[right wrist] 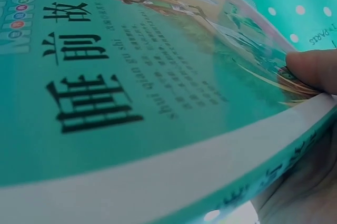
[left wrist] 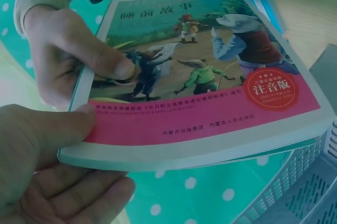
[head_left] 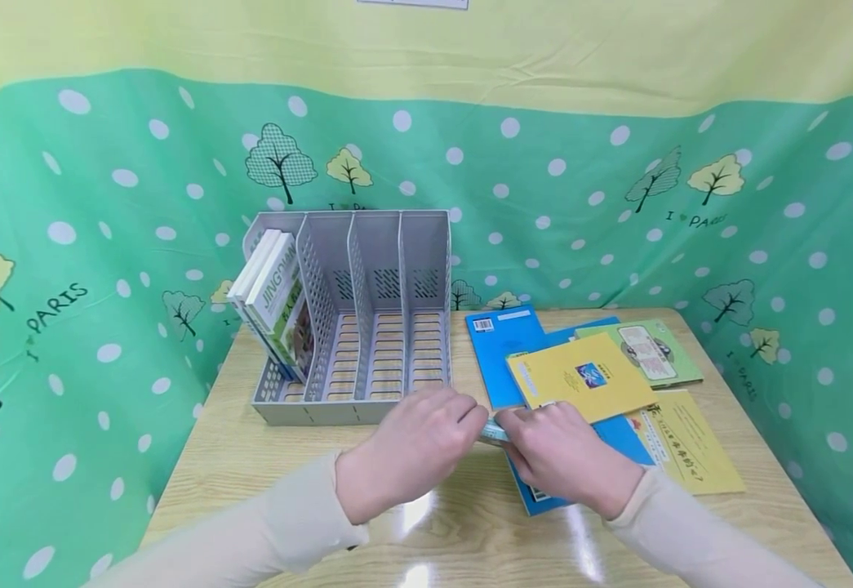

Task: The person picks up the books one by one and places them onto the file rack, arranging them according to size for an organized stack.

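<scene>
Both hands hold one thin paperback storybook [left wrist: 184, 50], with a teal cover, cartoon animals and a pink band. In the head view only a sliver of the storybook [head_left: 495, 433] shows between the hands. My left hand [head_left: 419, 445] pinches a corner, thumb on the cover and fingers beneath, as the left wrist view shows. My right hand [head_left: 566, 453] grips the same side of the book, its thumb [right wrist: 313, 68] pressing on the cover in the right wrist view. The book is tilted, over the table just in front of the rack.
A grey rack [head_left: 353, 408] with several upright slots stands at the back left; books [head_left: 279, 302] lean in its leftmost slot. Right of it lies a loose pile with blue books [head_left: 499, 351], a yellow book [head_left: 580, 376], a green book [head_left: 650, 351] and another yellow book [head_left: 698, 449].
</scene>
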A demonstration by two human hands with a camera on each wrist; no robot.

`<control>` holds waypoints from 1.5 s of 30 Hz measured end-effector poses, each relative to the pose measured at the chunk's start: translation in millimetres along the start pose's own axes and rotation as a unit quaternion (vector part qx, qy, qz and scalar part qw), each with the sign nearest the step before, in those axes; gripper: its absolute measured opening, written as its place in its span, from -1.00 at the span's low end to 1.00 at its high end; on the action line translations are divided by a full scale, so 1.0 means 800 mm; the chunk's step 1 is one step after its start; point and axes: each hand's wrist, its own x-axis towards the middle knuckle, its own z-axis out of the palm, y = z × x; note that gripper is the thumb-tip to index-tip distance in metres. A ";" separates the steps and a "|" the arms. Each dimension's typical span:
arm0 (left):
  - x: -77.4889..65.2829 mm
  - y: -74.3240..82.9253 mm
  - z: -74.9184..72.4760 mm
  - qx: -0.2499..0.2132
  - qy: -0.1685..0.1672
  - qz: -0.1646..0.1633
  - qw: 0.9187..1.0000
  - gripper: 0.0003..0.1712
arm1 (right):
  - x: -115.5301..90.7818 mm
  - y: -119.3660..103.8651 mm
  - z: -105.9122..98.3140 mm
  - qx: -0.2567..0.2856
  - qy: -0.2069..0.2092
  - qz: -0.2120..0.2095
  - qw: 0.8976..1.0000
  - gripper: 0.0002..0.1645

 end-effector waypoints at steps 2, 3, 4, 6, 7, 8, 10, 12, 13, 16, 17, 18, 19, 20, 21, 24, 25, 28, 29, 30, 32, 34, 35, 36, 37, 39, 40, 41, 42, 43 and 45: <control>-0.001 0.001 0.001 -0.003 -0.011 0.002 1.000 -0.87 | 0.001 0.000 0.000 0.000 -0.002 0.000 1.000 -0.85; -0.002 0.001 0.001 -0.002 -0.019 0.003 1.000 -0.87 | 0.001 -0.001 0.001 -0.001 -0.002 -0.001 1.000 -0.85; -0.002 0.002 0.002 -0.001 -0.028 0.004 1.000 -0.87 | 0.001 -0.001 0.001 -0.003 -0.002 -0.002 1.000 -0.84; -0.003 0.003 0.002 0.003 -0.047 0.003 0.999 -0.87 | 0.002 -0.001 0.002 -0.006 -0.002 -0.004 1.000 -0.84; -0.003 0.003 0.003 0.007 -0.056 0.002 0.998 -0.87 | 0.002 -0.001 0.002 -0.007 -0.003 -0.004 1.000 -0.84; -0.003 0.004 0.003 0.009 -0.062 0.002 0.998 -0.88 | 0.002 -0.001 0.003 -0.008 -0.003 -0.004 1.000 -0.83; -0.004 0.004 0.004 0.014 -0.064 0.001 0.998 -0.88 | 0.003 -0.001 0.004 -0.008 -0.005 -0.002 1.000 -0.84; -0.004 0.004 0.007 0.014 -0.052 0.003 0.999 -0.89 | 0.003 -0.001 0.004 -0.008 -0.006 0.001 1.000 -0.85; -0.005 0.004 0.008 0.015 -0.040 0.005 0.999 -0.90 | 0.004 -0.001 0.004 -0.007 -0.004 0.001 1.000 -0.86; -0.007 0.001 0.013 0.015 0.003 0.015 1.000 -0.90 | 0.005 0.000 0.003 -0.002 0.005 0.003 1.000 -0.87; -0.008 0.000 0.015 0.012 0.015 0.015 1.000 -0.90 | 0.006 0.000 0.002 0.001 0.011 0.004 1.000 -0.87; -0.010 -0.001 0.016 0.007 0.026 0.013 1.000 -0.89 | 0.007 0.001 0.002 0.003 0.016 0.005 1.000 -0.85; -0.011 -0.003 0.017 0.005 0.035 0.010 0.999 -0.89 | 0.007 0.002 0.001 0.006 0.022 0.005 1.000 -0.85; -0.012 -0.004 0.018 -0.002 0.042 0.005 0.999 -0.89 | 0.008 0.003 0.001 0.009 0.028 0.006 1.000 -0.84; -0.014 -0.006 0.019 -0.011 0.047 0.000 0.999 -0.87 | 0.008 0.004 0.000 0.011 0.037 0.006 0.999 -0.84; -0.018 -0.011 0.018 -0.047 0.064 -0.027 0.996 -0.80 | 0.008 0.007 -0.004 0.010 0.061 0.005 0.998 -0.85; -0.020 -0.013 0.018 -0.059 0.071 -0.036 0.995 -0.78 | 0.007 0.009 -0.006 0.009 0.070 0.005 0.998 -0.80; -0.028 -0.021 0.017 -0.107 0.096 -0.072 0.987 -0.79 | 0.002 0.015 -0.011 0.011 0.098 0.004 0.995 -0.54; -0.031 -0.023 0.017 -0.118 0.105 -0.083 0.984 -0.81 | 0.000 0.018 -0.013 0.013 0.109 0.004 0.994 -0.46; -0.035 -0.026 0.017 -0.125 0.117 -0.091 0.981 -0.82 | -0.003 0.021 -0.015 0.017 0.121 0.003 0.992 -0.41; -0.042 -0.031 0.018 -0.138 0.138 -0.105 0.975 -0.82 | -0.006 0.026 -0.017 0.031 0.153 0.000 0.988 -0.40; -0.048 -0.036 0.018 -0.143 0.157 -0.115 0.970 -0.79 | -0.009 0.030 -0.019 0.042 0.196 0.001 0.980 -0.42; -0.051 -0.039 0.019 -0.148 0.165 -0.122 0.968 -0.78 | -0.010 0.032 -0.019 0.048 0.222 0.000 0.974 -0.42; -0.054 -0.041 0.019 -0.154 0.171 -0.129 0.965 -0.78 | -0.011 0.033 -0.019 0.053 0.252 -0.003 0.966 -0.43; -0.058 -0.043 0.020 -0.162 0.177 -0.136 0.961 -0.77 | -0.012 0.034 -0.019 0.054 0.286 -0.004 0.957 -0.44; -0.065 -0.047 0.020 -0.178 0.188 -0.160 0.953 -0.76 | -0.012 0.035 -0.018 0.056 0.350 -0.010 0.935 -0.47; -0.069 -0.049 0.021 -0.187 0.193 -0.174 0.947 -0.78 | -0.013 0.035 -0.017 0.058 0.379 -0.013 0.923 -0.49; -0.073 -0.051 0.022 -0.199 0.198 -0.188 0.941 -0.78 | -0.013 0.035 -0.016 0.060 0.403 -0.016 0.913 -0.50; -0.076 -0.053 0.022 -0.215 0.202 -0.202 0.934 -0.78 | -0.013 0.035 -0.015 0.063 0.423 -0.016 0.904 -0.52; -0.080 -0.055 0.022 -0.232 0.206 -0.218 0.925 -0.77 | -0.014 0.035 -0.013 0.068 0.436 -0.014 0.897 -0.52; -0.086 -0.057 0.023 -0.263 0.217 -0.247 0.907 -0.75 | -0.017 0.035 -0.008 0.082 0.442 -0.004 0.893 -0.52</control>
